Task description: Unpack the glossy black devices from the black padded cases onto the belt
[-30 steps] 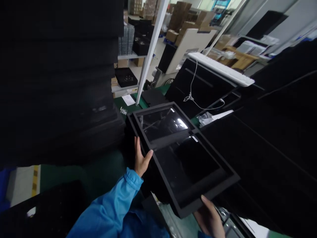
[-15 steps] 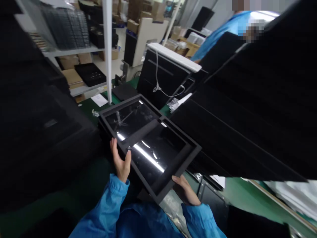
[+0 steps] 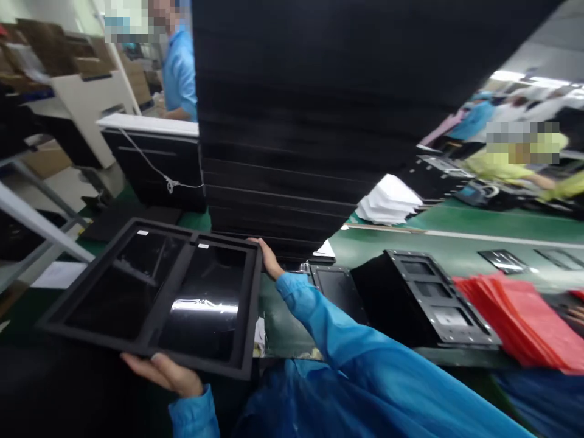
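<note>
One green bench (image 3: 456, 240) runs away to my right. On it, set back from the near edge, rises a tall black stack (image 3: 292, 121); a knock at its foot could push the lower layers out of line. The black tray (image 3: 172, 286) is in my grasp toward the bench's near edge, left of the stack; whether anything props it from below, I cannot tell. Two dark panels (image 3: 205, 292) lie in its compartments, and I judge they could slide if I tilted it too far. My hands both hold the tray: the left hand (image 3: 168, 372) under the near rim, the right hand (image 3: 269, 260) curled on the far right corner. Should the left slip, that rim would likely drop first. Smallest, a white label (image 3: 203, 246) sits near each panel's far edge.
</note>
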`<state>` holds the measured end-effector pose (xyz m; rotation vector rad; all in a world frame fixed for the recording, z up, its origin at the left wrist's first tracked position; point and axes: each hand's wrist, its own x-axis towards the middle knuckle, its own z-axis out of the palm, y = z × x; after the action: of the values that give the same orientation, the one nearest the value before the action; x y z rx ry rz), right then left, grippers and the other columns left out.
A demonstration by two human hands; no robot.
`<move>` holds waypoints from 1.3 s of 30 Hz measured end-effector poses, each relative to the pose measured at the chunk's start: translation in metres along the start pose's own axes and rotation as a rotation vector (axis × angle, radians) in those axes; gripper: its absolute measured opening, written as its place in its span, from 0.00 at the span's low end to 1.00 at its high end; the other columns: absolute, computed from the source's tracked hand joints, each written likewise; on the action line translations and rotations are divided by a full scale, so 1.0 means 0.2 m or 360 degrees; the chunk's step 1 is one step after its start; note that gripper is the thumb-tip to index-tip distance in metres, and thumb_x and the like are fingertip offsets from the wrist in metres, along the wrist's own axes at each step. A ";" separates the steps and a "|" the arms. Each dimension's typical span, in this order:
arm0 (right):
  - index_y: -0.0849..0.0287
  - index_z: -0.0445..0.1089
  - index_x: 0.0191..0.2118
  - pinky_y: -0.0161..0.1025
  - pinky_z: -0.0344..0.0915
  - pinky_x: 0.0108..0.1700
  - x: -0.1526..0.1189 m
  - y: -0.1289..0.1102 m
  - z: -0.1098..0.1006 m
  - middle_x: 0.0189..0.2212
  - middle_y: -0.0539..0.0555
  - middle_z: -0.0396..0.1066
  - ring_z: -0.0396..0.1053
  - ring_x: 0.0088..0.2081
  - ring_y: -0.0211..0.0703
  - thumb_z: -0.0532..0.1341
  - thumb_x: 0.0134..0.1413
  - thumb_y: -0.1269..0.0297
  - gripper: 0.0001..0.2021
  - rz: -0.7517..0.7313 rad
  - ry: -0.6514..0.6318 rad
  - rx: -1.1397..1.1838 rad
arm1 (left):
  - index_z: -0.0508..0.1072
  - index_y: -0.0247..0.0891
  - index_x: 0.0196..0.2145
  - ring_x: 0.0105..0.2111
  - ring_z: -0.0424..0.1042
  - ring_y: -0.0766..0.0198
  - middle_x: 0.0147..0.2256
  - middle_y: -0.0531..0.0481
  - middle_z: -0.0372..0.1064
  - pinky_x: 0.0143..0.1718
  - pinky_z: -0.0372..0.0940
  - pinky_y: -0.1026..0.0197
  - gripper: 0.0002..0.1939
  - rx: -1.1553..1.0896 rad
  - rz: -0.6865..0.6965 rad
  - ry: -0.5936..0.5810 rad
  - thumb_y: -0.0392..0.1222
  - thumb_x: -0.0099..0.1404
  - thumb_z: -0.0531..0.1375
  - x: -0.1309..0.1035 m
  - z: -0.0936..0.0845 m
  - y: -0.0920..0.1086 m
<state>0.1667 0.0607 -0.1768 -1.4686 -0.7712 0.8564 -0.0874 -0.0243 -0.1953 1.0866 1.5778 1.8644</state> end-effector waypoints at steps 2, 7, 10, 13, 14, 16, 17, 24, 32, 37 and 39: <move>0.55 0.74 0.30 0.44 0.64 0.50 0.07 0.04 0.07 0.31 0.54 0.74 0.71 0.42 0.49 0.48 0.44 0.27 0.35 0.0135 -0.0024 0.0134 | 0.43 0.38 0.67 0.67 0.42 0.53 0.68 0.47 0.42 0.67 0.42 0.47 0.31 -0.0047 0.0063 0.0056 0.45 0.68 0.44 -0.01 0.03 0.01; 0.55 0.72 0.26 0.44 0.66 0.46 0.13 0.14 0.14 0.26 0.53 0.73 0.72 0.38 0.50 0.46 0.49 0.30 0.33 0.0228 0.0213 0.0174 | 0.43 0.39 0.67 0.67 0.41 0.53 0.68 0.50 0.42 0.68 0.39 0.47 0.32 -0.0042 0.0063 0.0093 0.43 0.67 0.45 -0.03 0.05 -0.02; 0.55 0.71 0.24 0.42 0.65 0.46 0.14 0.16 0.15 0.24 0.53 0.72 0.71 0.37 0.49 0.48 0.51 0.33 0.30 0.0250 0.0368 0.0099 | 0.37 0.41 0.68 0.67 0.42 0.55 0.68 0.51 0.41 0.67 0.43 0.47 0.32 0.0094 0.0015 0.0021 0.43 0.68 0.41 -0.03 0.05 -0.03; 0.56 0.69 0.22 0.41 0.64 0.44 0.14 0.15 0.17 0.23 0.53 0.71 0.70 0.36 0.49 0.50 0.53 0.37 0.28 0.0248 0.0362 0.0137 | 0.34 0.41 0.68 0.68 0.39 0.56 0.68 0.51 0.38 0.67 0.45 0.47 0.31 0.0175 0.0007 -0.0012 0.45 0.69 0.37 -0.03 0.04 -0.03; 0.57 0.69 0.21 0.41 0.64 0.43 0.13 0.14 0.17 0.23 0.52 0.71 0.70 0.35 0.48 0.50 0.53 0.39 0.27 0.0243 0.0355 0.0155 | 0.34 0.41 0.68 0.68 0.37 0.56 0.69 0.51 0.37 0.67 0.44 0.48 0.31 0.0177 0.0002 -0.0023 0.46 0.70 0.36 -0.04 0.04 -0.03; 0.57 0.68 0.19 0.39 0.63 0.40 0.12 0.12 0.18 0.22 0.52 0.71 0.69 0.35 0.47 0.53 0.53 0.42 0.25 0.0263 0.0387 0.0204 | 0.32 0.42 0.68 0.68 0.35 0.57 0.69 0.52 0.33 0.68 0.41 0.48 0.30 0.0172 -0.0020 -0.0056 0.47 0.71 0.33 -0.07 0.03 -0.04; 0.58 0.68 0.19 0.39 0.63 0.39 0.12 0.12 0.18 0.21 0.52 0.70 0.69 0.34 0.47 0.54 0.52 0.43 0.24 0.0286 0.0421 0.0231 | 0.31 0.43 0.68 0.68 0.34 0.57 0.69 0.52 0.31 0.68 0.40 0.47 0.29 0.0173 -0.0045 -0.0080 0.48 0.71 0.32 -0.10 0.03 -0.05; 0.56 0.65 0.20 0.38 0.64 0.37 0.16 0.13 0.19 0.20 0.51 0.69 0.69 0.32 0.45 0.51 0.53 0.45 0.22 0.0371 0.0479 0.0319 | 0.29 0.43 0.67 0.68 0.32 0.56 0.69 0.51 0.23 0.68 0.36 0.47 0.29 0.0229 -0.0159 -0.0031 0.47 0.72 0.29 -0.31 0.10 -0.09; 0.56 0.69 0.24 0.36 0.61 0.51 -0.05 0.07 0.06 0.32 0.52 0.75 0.69 0.45 0.44 0.56 0.51 0.55 0.13 0.0205 0.0275 0.0143 | 0.41 0.36 0.67 0.68 0.38 0.52 0.68 0.37 0.33 0.66 0.41 0.46 0.33 0.0364 0.0022 -0.0251 0.51 0.70 0.45 -0.39 -0.16 -0.18; 0.55 0.64 0.12 0.39 0.65 0.33 -0.54 0.29 -0.50 0.14 0.48 0.68 0.67 0.22 0.43 0.69 0.29 0.60 0.13 0.0397 0.0174 -0.0044 | 0.71 0.38 0.48 0.53 0.69 0.48 0.51 0.37 0.69 0.57 0.63 0.45 0.21 0.0610 -0.0035 -0.0708 0.53 0.63 0.56 -0.70 -0.47 -0.34; 0.56 0.61 0.08 0.39 0.60 0.24 -0.80 0.39 -0.78 0.08 0.47 0.60 0.58 0.13 0.39 0.71 0.21 0.63 0.16 0.0555 0.0284 -0.0093 | 0.75 0.41 0.36 0.43 0.75 0.49 0.39 0.40 0.76 0.49 0.69 0.47 0.18 0.0691 -0.0208 -0.1008 0.55 0.62 0.53 -0.83 -0.52 -0.39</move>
<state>0.2189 -0.1623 -0.2407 -1.7359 -0.4151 0.9516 -0.0853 -0.1949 -0.3185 1.5212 1.6265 0.9557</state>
